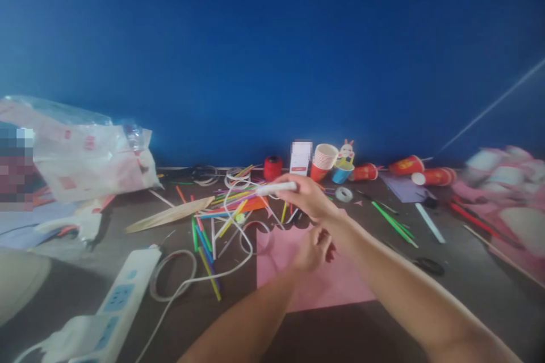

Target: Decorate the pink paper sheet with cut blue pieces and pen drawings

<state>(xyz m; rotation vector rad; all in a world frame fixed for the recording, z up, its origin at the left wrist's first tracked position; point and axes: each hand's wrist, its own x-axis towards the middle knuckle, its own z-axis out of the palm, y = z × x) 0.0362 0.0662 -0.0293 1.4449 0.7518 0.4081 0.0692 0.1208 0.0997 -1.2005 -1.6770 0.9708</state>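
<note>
My right hand (pixel 304 195) is closed around a white pen-shaped tool (pixel 272 188), held level above the heap of coloured sticks. A white cable (pixel 213 278) loops across the table and runs up toward the tool's left end. Just below my right wrist, my left hand (pixel 315 247) is curled over a pink paper sheet (pixel 276 283). Its fingers are bent inward, and whatever they may hold is hidden. The coloured sticks (pixel 204 241) lie scattered left of the paper, some partly under the cable.
A white power strip (pixel 131 283) with a plug lies at front left, near a tape roll (pixel 174 275) and a glue gun (pixel 85 224). Paper cups (pixel 323 161), a red spool (pixel 273 168) and a phone (pixel 300 156) stand by the blue wall. Scissors (pixel 428 265) lie right.
</note>
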